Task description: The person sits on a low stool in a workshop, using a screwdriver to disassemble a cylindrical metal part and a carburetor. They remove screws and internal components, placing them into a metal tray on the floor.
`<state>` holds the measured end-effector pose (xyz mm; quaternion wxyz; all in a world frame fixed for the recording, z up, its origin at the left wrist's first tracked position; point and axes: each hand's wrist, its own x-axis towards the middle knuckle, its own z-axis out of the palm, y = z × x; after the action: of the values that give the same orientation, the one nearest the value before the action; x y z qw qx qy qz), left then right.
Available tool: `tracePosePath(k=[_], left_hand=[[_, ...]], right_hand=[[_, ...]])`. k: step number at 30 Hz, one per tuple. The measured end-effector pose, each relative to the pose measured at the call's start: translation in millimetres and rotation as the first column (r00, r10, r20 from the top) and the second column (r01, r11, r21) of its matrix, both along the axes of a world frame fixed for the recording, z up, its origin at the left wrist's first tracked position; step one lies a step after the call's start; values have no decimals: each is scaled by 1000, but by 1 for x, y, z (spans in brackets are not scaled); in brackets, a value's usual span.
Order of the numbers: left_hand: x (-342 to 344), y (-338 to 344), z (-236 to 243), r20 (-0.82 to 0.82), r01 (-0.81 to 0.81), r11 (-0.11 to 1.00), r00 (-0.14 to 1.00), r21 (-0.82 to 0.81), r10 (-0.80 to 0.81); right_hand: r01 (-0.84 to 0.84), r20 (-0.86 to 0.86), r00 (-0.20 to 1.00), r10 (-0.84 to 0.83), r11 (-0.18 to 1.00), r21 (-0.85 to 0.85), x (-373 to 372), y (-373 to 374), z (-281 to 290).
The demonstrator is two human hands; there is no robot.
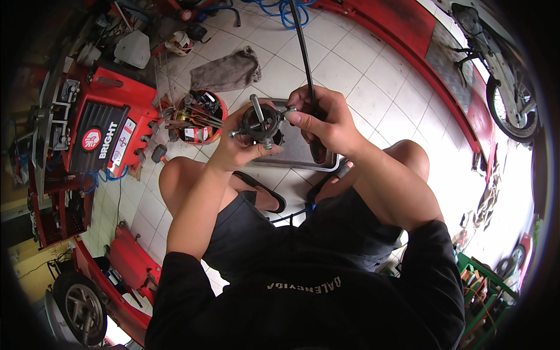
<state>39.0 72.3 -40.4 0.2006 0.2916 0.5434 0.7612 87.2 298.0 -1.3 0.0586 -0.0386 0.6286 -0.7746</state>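
Note:
My left hand [236, 143] is wrapped round a round, dark metal ring-shaped part [254, 124] with several bolts sticking out of its rim. A pale metal rod or handle [257, 109] stands out of its top. My right hand [328, 122] is closed, its thumb and fingertips on a small bolt [290, 111] at the part's right side. The same hand also holds a long, thin black bar [301, 44], which runs up past the frame's top edge. Its lower end [318, 153] looks dark red and black. Below both hands lies a shallow metal tray [291, 158] on the floor.
Left of the tray stands a red tub [201, 134] of tools, with a hammer [159, 154] near my knee. A grey cloth [226, 70] lies beyond. A red machine [102, 125] is at left, a red lift platform [402, 26] and a motorcycle [507, 87] at right.

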Motion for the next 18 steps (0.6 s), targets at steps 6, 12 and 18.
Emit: tracePosePath(k=[6, 12, 18], left_hand=[[-6, -4, 5, 118, 110, 994, 987, -25, -106], [-9, -5, 12, 236, 143, 989, 961, 23, -144], [-9, -4, 14, 228, 133, 991, 965, -3, -129]], right_hand=[[-25, 16, 1000, 25, 1000, 12, 0, 1, -3], [-43, 5, 999, 43, 996, 74, -1, 2, -3], [-29, -30, 999, 32, 992, 119, -1, 0, -6]])
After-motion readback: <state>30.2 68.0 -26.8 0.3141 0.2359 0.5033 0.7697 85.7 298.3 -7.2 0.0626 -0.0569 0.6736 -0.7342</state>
